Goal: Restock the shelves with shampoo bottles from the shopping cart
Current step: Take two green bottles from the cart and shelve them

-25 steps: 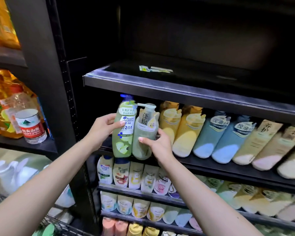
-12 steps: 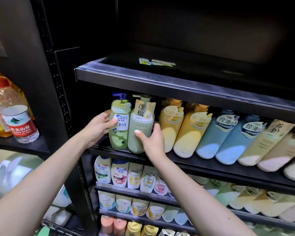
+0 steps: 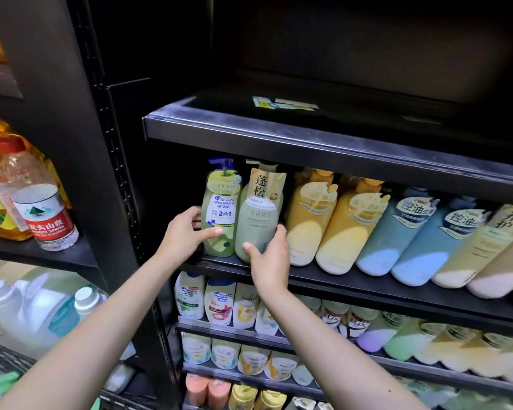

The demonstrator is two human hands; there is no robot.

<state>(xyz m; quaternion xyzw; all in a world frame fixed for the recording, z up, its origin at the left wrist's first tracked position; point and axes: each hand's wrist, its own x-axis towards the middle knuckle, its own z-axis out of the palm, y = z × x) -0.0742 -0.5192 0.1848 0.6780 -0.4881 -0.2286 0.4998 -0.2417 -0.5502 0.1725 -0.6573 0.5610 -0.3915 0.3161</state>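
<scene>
The green Head & Shoulders pump bottle (image 3: 221, 211) and the pale sage pump bottle (image 3: 259, 214) are now standing upright, side by side and touching, at the left end of the shampoo shelf (image 3: 353, 287). A second ago both were being carried tilted and clear of the shelf edge; half a second ago they were settling; now their bases are resting on the board, deeper in, with their pump heads tucked under the empty shelf above (image 3: 308, 137). In my judgement, placing this pair is nearly finished and only letting go is left.

The left hand (image 3: 184, 235) is curling round the green bottle's lower half, thumb across its front. The right hand (image 3: 268, 257) is gripping the sage bottle near its base, thumb on the front and fingers wrapping its right side.

The green bottle is translucent with apple artwork, a white-and-blue "2合1" label and a blue pump. The sage one is opaque, carrying a gold hang tag with large characters.

Just to their right, yellow bottles (image 3: 311, 220) are leaning in a row, then blue bottles (image 3: 397, 232). Smaller shampoos are filling the lower shelves. On the neighbouring rack, a water bottle (image 3: 42, 214) is standing.
</scene>
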